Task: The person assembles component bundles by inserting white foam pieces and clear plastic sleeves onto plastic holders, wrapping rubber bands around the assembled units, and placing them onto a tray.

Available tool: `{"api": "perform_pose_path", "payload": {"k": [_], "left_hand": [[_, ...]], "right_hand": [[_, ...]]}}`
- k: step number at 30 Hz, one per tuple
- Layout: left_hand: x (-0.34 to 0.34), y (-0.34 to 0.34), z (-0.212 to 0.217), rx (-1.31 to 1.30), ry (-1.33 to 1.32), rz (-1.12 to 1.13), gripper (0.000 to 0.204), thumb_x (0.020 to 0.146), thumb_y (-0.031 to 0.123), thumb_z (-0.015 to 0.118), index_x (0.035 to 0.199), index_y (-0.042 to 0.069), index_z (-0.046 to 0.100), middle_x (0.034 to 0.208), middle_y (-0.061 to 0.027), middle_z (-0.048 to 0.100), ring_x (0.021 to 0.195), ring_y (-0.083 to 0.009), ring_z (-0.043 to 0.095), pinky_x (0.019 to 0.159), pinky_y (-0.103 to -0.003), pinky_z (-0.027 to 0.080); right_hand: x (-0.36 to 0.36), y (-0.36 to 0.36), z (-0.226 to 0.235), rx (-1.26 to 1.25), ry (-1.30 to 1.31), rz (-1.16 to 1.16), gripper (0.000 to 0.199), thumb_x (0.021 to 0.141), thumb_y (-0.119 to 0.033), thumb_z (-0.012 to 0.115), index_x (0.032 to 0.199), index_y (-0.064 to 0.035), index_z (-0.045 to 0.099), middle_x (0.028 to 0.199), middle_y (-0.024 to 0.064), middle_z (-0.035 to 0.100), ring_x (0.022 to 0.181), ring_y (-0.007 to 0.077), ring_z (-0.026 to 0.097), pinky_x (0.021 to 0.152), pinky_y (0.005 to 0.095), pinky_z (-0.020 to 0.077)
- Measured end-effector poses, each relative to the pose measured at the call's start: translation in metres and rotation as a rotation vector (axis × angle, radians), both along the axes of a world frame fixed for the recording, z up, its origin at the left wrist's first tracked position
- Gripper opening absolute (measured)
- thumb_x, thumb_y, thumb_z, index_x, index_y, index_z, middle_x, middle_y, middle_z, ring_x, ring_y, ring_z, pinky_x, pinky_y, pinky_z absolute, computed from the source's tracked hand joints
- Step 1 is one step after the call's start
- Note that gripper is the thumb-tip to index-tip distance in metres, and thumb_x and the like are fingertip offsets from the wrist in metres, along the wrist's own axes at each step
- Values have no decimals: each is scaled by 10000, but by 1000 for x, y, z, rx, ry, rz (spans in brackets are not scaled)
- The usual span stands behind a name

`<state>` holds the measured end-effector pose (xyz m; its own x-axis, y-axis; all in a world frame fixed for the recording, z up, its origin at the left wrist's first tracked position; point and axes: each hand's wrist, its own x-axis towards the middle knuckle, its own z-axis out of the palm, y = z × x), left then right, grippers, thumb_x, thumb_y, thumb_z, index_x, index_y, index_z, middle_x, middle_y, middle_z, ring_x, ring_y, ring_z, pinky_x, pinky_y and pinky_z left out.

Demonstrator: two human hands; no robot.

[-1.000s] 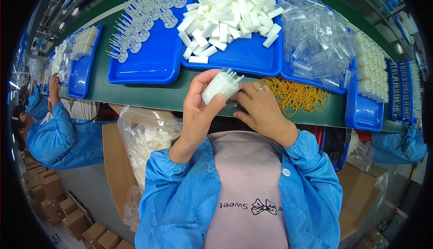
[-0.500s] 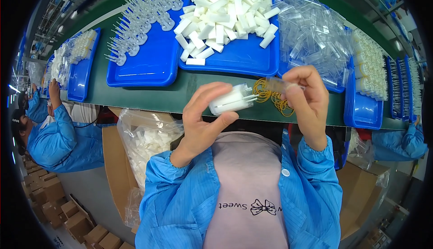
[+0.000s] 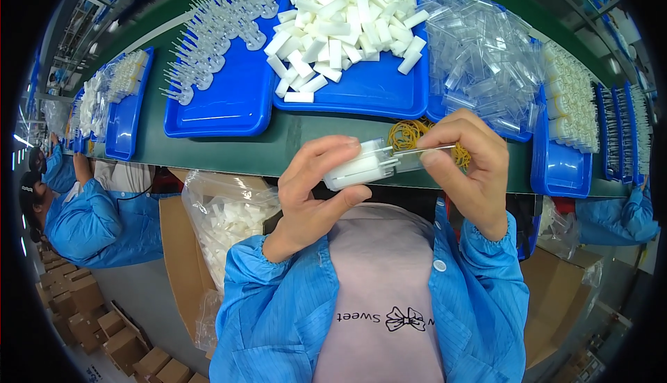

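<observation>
My left hand (image 3: 306, 195) is wrapped round a bundle of white foam blocks and clear plastic pieces (image 3: 361, 168), held just above the bench's near edge. Thin translucent prongs stick out of the bundle's right end. My right hand (image 3: 472, 164) pinches a thin, flat clear plastic piece (image 3: 411, 163) between thumb and fingers, its left end close to the prongs. Whether the two touch is hard to tell. Behind my right fingers lies a heap of yellow rubber bands (image 3: 406, 133) on the green bench (image 3: 306, 127).
Blue trays line the bench: one with pronged clear parts (image 3: 215, 43), one with white foam blocks (image 3: 347, 22), one with clear plastic pieces (image 3: 479, 56). Banded bundles (image 3: 570, 98) stand at right. A bag of white pieces (image 3: 233, 220) sits in a carton; a co-worker (image 3: 90, 209) is at left.
My right hand has lowered the clear plastic piece and brought it left, up to the pronged end of the bundle. My left hand has shifted slightly and keeps its hold.
</observation>
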<state>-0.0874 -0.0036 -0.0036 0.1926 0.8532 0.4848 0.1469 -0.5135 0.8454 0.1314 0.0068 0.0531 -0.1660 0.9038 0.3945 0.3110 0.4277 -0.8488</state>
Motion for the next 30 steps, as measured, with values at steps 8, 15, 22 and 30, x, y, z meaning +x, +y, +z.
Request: {"api": "perform_pose_path", "payload": {"k": [8, 15, 22, 30], "left_hand": [[0, 0, 4, 74, 52, 0, 519, 673, 124, 827, 1144, 27, 632, 1139, -162, 600, 987, -274, 626, 801, -340, 523], [1, 1, 7, 142, 86, 0, 530, 672, 142, 830, 1151, 32, 630, 1138, -165, 599, 984, -274, 628, 776, -334, 532], [0, -1, 9, 148, 116, 27, 523, 674, 133, 829, 1148, 32, 634, 1132, -171, 598, 965, -276, 633, 761, -336, 540], [-4, -3, 10, 176, 149, 30, 488, 704, 138, 814, 1139, 14, 630, 1110, -192, 605, 998, -287, 612, 811, -351, 508]], "right_hand": [[-2, 2, -6, -84, 78, 46, 58, 780, -38, 683, 818, -2, 656, 759, 39, 590, 636, 94, 508, 557, 229, 404], [-3, 4, -5, -85, 62, 69, 57, 775, -42, 681, 809, -6, 652, 738, 36, 584, 626, 104, 508, 551, 239, 403], [-8, -2, -8, -120, 83, 78, 92, 774, -55, 695, 836, -1, 652, 725, 45, 599, 599, 105, 526, 534, 240, 411], [-10, -5, -4, -125, 53, 62, 115, 778, -62, 683, 866, 7, 658, 761, 62, 640, 654, 118, 591, 601, 237, 460]]}}
